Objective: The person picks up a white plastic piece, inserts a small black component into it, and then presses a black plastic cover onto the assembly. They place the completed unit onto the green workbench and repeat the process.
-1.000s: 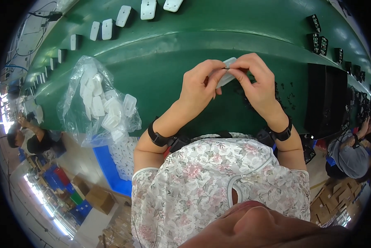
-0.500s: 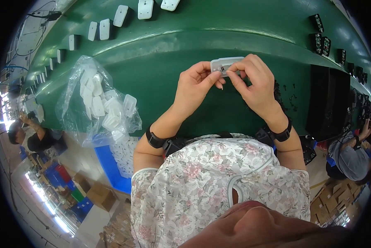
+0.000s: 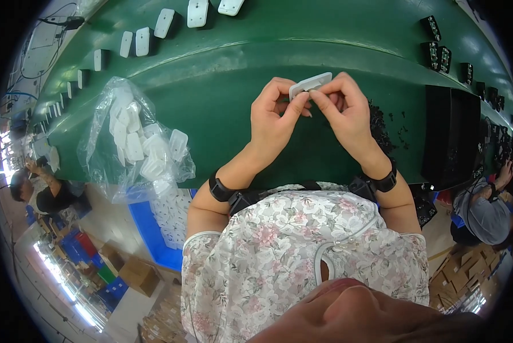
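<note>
Both hands meet over the green bench, around a white plastic housing cover [image 3: 316,82] shaped like a shallow rounded tray. My left hand [image 3: 275,108] is closed on its left end, thumb on the near side. My right hand [image 3: 343,104] pinches at the cover's near edge, thumb and fingertips almost touching the left thumb. A small dark part shows between the fingertips, too small to name. The cover is tilted, and its inner side is mostly hidden by my fingers. Just right of my right hand lies a heap of small black parts [image 3: 379,127].
At left lies a clear plastic bag [image 3: 96,143] of white covers, above a blue bin [image 3: 153,237]. A black box [image 3: 454,134] stands at right. White-topped units [image 3: 164,24] and black units [image 3: 431,27] line the far belt. People work at both sides.
The white cover has tipped up, so its inner side shows less. My hands have drawn slightly closer together, and the right thumb has moved in toward the left one.
</note>
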The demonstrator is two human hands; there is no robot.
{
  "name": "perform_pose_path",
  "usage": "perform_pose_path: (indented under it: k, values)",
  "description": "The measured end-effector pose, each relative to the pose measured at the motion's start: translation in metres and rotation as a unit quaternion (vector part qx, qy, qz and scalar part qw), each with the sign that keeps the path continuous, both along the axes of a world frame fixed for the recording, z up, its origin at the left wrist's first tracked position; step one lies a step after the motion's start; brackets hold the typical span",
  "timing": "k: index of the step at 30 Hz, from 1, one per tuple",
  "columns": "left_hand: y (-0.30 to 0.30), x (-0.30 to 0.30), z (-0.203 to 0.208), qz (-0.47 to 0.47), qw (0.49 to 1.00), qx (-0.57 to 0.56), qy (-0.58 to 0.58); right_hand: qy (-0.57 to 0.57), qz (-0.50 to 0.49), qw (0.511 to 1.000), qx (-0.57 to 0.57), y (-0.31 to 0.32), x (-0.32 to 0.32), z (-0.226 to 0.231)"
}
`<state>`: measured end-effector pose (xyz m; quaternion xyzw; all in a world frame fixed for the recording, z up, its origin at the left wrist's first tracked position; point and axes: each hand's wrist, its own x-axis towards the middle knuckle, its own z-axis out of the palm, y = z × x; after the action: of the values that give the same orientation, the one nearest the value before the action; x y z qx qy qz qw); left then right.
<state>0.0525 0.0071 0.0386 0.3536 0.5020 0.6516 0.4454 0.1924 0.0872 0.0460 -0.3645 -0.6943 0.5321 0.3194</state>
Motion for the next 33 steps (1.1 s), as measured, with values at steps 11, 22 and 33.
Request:
perform_pose_path:
  k: [11, 22, 33]
  values:
    - [-0.005, -0.004, 0.003, -0.059, 0.998, -0.021, 0.008, -0.036, 0.085, 0.994, -0.057, 0.018, 0.011, 0.019]
    - [0.024, -0.036, -0.005, -0.014, 0.990, -0.107, 0.091, -0.137, 0.009, 0.969, 0.207, 0.087, 0.023, 0.022]
    - [0.029, -0.064, -0.012, 0.055, 0.833, -0.151, 0.529, -0.644, -0.181, 0.645, 0.369, 0.239, 0.100, -0.028]
